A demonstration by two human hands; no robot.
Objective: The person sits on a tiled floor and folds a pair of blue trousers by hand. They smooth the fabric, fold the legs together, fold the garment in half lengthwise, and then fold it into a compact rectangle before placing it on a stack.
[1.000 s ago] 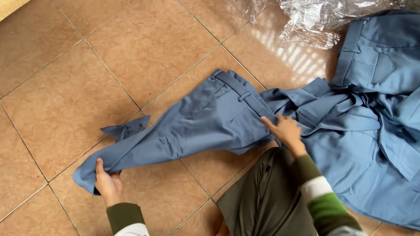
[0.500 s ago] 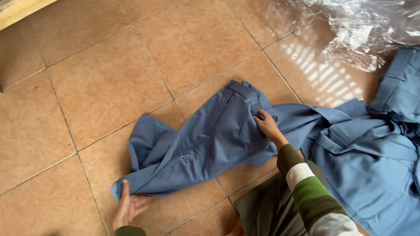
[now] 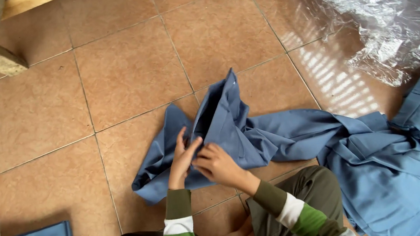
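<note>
Terracotta floor tiles (image 3: 128, 64), a heap of blue garments (image 3: 395, 177), and blue trousers (image 3: 232, 131) being worked at the middle

Biggest first: crinkled clear plastic sheeting (image 3: 389, 8) top right, then the garment pile spilling across the floor, then the trousers lying just ahead of the knees, one end tented up. Cloth looks soft, light and floppy, so it should sag wherever unsupported; seams and the waistband look like the firmer places to take. Left hand (image 3: 180, 157) lies flat, fingers extended on the fabric; right hand (image 3: 217, 163) pinches a fold beside it
</note>
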